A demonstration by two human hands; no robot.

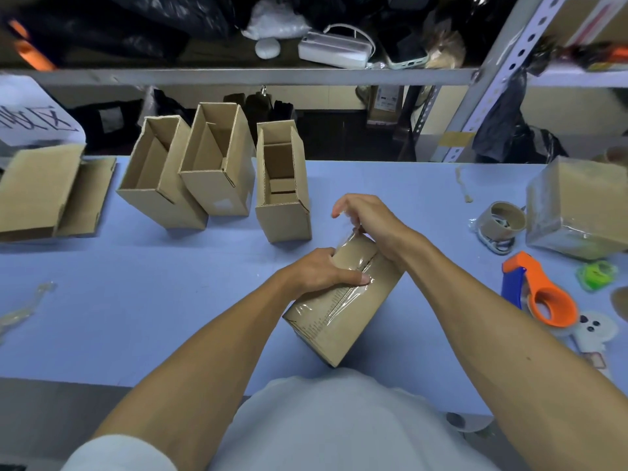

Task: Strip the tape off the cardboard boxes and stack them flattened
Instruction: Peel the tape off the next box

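Note:
A small taped cardboard box (350, 311) lies tilted on the blue table in front of me, clear tape running along its top seam. My left hand (319, 271) presses on the box's left side and holds it down. At the box's far end my right hand (367, 219) pinches the lifted end of the clear tape strip (350, 237). Three open, untaped boxes (217, 164) stand in a row behind. At the far left lies a flattened box (44, 192).
A larger box wrapped in clear tape (577, 205) stands at the right, with a used tape roll (503, 222) and an orange and blue tape dispenser (540, 290) beside it. Peeled tape scraps (23, 307) lie at the left. A metal shelf (238, 76) runs along the back.

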